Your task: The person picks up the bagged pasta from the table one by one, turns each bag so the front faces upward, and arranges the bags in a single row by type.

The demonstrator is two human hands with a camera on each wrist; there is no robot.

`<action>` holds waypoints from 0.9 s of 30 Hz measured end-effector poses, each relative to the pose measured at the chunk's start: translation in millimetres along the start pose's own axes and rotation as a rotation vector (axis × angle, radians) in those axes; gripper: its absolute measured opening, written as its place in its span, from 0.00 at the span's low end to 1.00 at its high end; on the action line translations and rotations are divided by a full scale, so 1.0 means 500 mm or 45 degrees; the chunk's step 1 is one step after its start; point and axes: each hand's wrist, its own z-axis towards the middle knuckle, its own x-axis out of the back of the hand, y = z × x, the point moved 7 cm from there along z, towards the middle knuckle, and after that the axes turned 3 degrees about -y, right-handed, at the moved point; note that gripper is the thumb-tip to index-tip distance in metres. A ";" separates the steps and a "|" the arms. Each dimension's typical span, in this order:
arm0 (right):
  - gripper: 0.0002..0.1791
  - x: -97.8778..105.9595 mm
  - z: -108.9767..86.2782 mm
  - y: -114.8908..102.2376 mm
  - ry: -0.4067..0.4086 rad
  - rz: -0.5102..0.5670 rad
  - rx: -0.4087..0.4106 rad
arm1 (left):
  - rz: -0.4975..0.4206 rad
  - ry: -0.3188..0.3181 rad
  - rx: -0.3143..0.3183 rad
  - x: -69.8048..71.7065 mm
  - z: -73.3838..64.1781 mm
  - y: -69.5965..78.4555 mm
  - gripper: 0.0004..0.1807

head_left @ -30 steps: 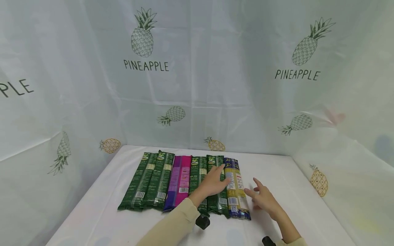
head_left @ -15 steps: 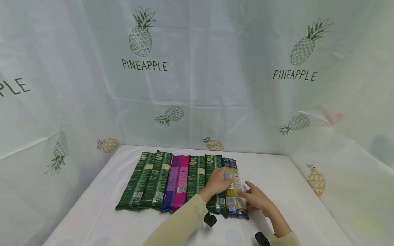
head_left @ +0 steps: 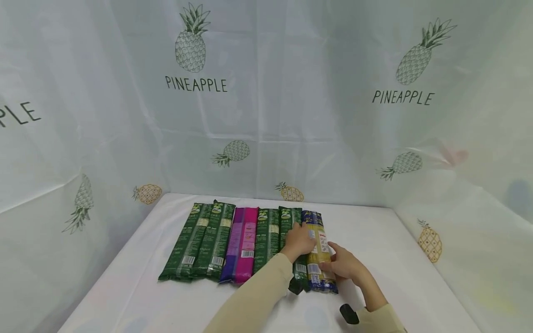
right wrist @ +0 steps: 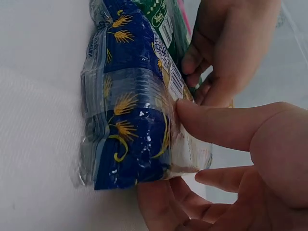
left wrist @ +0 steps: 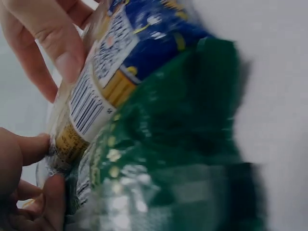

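Observation:
A long blue and gold noodle packet with wheat ears printed on it lies rightmost in a row on the table. My right hand grips its near right side. In the right wrist view the thumb lies on top and the fingers reach beneath the edge. My left hand holds the packet farther up on its left side, thumb and curled fingers against it in the left wrist view. A green packet lies directly beside it, partly covered by the left hand and forearm.
To the left lie a pink and purple packet and several more green packets, side by side. The white tablecloth shows right of the row. A pineapple-print curtain encloses the back and sides.
My right hand has moved left onto the gold packet and its thumb now rests on top. The left hand's fingers have drawn in and curled at the packet's left side.

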 end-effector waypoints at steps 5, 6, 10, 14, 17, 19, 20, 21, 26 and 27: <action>0.51 0.002 0.003 0.002 -0.019 -0.007 -0.009 | 0.046 -0.041 0.047 -0.004 0.011 0.008 0.42; 0.51 0.003 0.003 0.003 -0.019 -0.005 -0.017 | 0.048 -0.048 0.052 -0.005 0.012 0.008 0.42; 0.52 0.002 0.011 0.006 -0.039 -0.008 -0.030 | 0.072 -0.036 0.052 0.001 0.009 0.014 0.41; 0.51 -0.002 0.017 0.012 -0.052 0.009 -0.031 | 0.153 -0.010 0.044 0.003 0.005 0.024 0.40; 0.51 -0.002 0.016 0.014 -0.046 0.005 -0.019 | 0.238 0.003 0.031 -0.006 0.006 0.033 0.40; 0.50 -0.001 0.013 0.012 -0.037 -0.027 0.001 | 0.261 0.015 0.024 -0.014 0.007 0.040 0.41; 0.50 0.000 0.012 0.010 -0.031 -0.044 0.011 | 0.269 0.022 0.025 -0.016 0.008 0.043 0.42; 0.50 0.000 0.010 0.008 -0.026 -0.059 0.019 | 0.265 0.028 0.029 -0.017 0.008 0.045 0.43; 0.49 -0.003 0.007 -0.003 -0.013 -0.119 0.034 | 0.245 0.035 0.051 -0.018 0.018 0.047 0.45; 0.48 -0.003 0.008 -0.004 -0.011 -0.124 0.036 | 0.242 0.026 0.048 -0.016 0.020 0.047 0.45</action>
